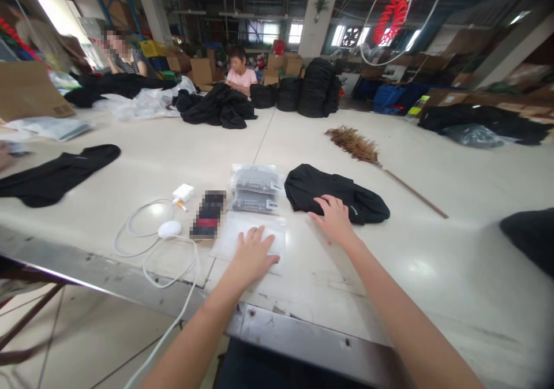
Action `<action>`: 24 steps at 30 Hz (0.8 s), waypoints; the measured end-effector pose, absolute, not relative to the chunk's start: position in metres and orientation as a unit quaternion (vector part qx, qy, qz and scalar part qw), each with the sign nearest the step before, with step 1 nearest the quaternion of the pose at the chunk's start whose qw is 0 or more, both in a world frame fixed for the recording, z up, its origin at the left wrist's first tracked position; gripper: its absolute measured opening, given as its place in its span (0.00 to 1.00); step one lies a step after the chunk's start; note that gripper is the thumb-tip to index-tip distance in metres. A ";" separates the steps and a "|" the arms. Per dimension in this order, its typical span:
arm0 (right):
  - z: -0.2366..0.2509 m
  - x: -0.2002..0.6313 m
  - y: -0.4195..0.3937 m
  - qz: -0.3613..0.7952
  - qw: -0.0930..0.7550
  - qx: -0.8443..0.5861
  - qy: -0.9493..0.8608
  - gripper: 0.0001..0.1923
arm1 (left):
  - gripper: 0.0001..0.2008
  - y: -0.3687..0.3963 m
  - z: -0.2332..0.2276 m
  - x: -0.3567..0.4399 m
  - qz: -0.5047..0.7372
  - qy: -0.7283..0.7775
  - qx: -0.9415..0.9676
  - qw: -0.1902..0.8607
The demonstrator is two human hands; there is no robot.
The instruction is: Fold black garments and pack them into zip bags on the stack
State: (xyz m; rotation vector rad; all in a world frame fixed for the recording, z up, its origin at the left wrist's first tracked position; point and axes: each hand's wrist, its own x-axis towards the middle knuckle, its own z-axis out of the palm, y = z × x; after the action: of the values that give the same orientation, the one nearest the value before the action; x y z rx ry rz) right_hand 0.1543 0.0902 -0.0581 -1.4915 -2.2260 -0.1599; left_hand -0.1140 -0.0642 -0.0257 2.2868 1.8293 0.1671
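My left hand lies open, fingers spread, on a clear plastic bag near the table's front edge. My right hand is open too, its fingertips resting on the near edge of a black cloth piece with a small light mark. What exactly this cloth piece is, I cannot tell. Just beyond my left hand, packaged dark items in clear printed bags lie overlapping. A phone, its screen blurred out, is left of the bags.
A white cable with a charger coils at left, and another black cloth piece lies farther left. A feather duster lies at right. Black cloth stacks stand at the back, near two seated people. A red coiled hose hangs above.
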 end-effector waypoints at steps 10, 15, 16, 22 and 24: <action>-0.074 0.195 0.081 -0.098 0.200 -0.541 -0.811 0.17 | 0.34 -0.008 -0.045 -0.032 0.064 0.626 0.769 0.112; -0.067 0.213 0.052 -0.036 0.236 -0.495 -0.835 0.18 | 0.33 -0.005 -0.056 -0.041 0.109 0.636 0.760 0.080; -0.065 0.217 0.045 -0.013 0.245 -0.485 -0.839 0.18 | 0.33 -0.006 -0.053 -0.043 0.127 0.634 0.760 0.075; -0.045 0.223 0.010 0.091 0.300 -0.476 -0.821 0.20 | 0.35 -0.018 -0.031 -0.027 0.244 0.535 0.808 0.048; -0.039 0.223 0.003 0.091 0.320 -0.485 -0.809 0.19 | 0.21 -0.020 -0.030 -0.020 0.271 0.509 0.815 0.060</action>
State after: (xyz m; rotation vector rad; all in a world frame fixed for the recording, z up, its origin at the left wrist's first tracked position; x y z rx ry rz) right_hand 0.2230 0.0027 -0.0389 -1.2734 -2.1258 0.2384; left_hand -0.0200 -0.0198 -0.0304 2.4662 1.5422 0.8203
